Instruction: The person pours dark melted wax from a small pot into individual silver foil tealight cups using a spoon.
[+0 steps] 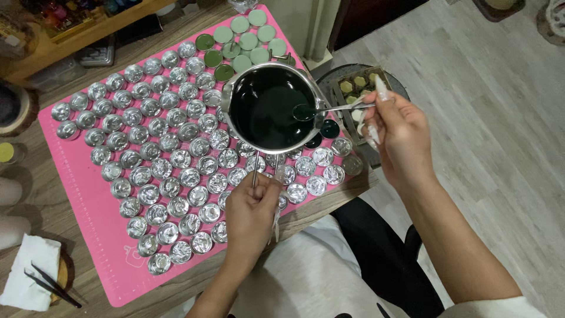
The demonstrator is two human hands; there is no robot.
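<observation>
Dark green liquid fills the pot, which the left hand grips by its wire handle, just above the empty cups. Right hand pinches a spoon, its bowl dipped to scoop.

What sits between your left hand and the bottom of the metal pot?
In the head view, empty silver cups on the pink mat lie between the left hand and the pot; the pot's wire handle crosses above them.
</observation>
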